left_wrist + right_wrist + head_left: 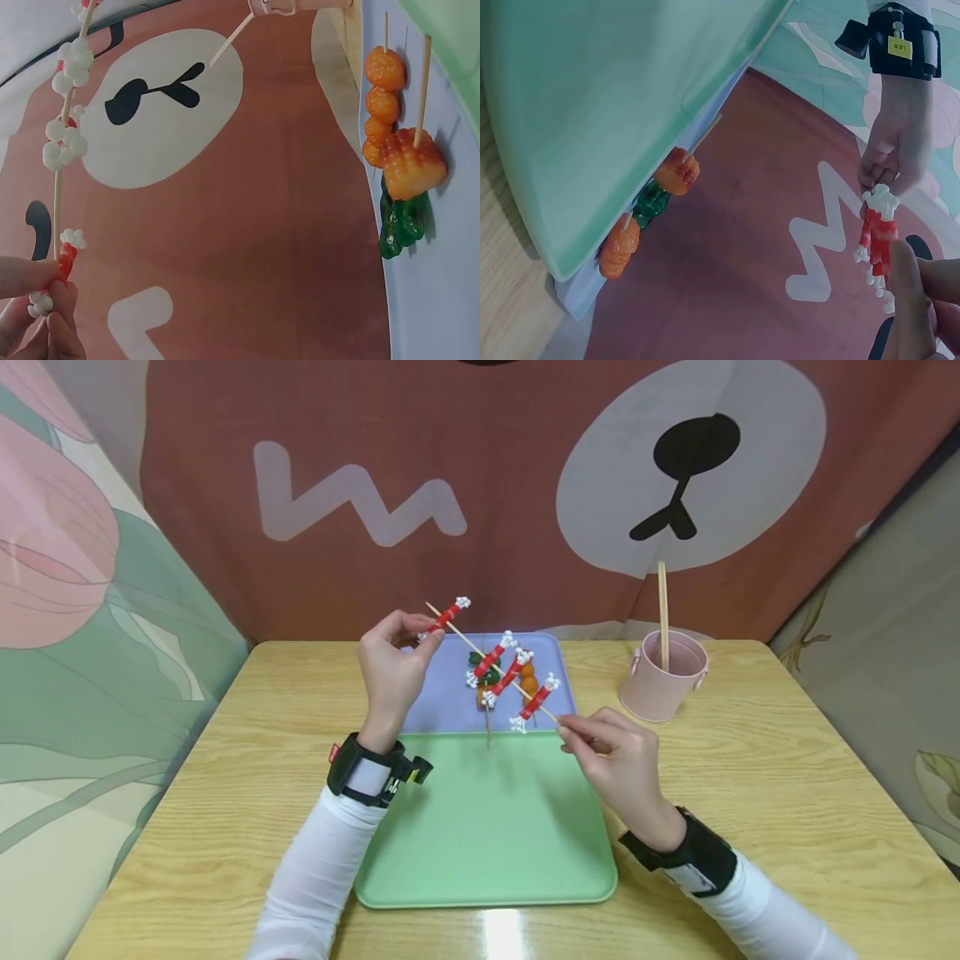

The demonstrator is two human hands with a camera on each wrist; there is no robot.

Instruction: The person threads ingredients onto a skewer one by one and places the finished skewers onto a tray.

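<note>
A thin wooden skewer (468, 639) is held slanting in the air above the trays. Several red pieces with knobbly white ends (507, 677) are threaded across it. My left hand (393, 664) pinches the red piece at the far upper end, and the skewer tip sticks out past it. My right hand (618, 756) pinches the bare lower end of the skewer between thumb and fingers. In the left wrist view, fingers (26, 277) close around one red piece. The right wrist view shows the pieces (883, 225) nearly end-on, beside the right thumb.
A green tray (487, 835) lies in front, with a blue-purple tray (442, 702) behind it. On the back tray are orange ball pieces (384, 105) on a stick, a ridged orange-brown chunk (414, 166) and green leafy pieces (405, 225). A pink bucket (656, 689) holds wooden sticks (663, 610).
</note>
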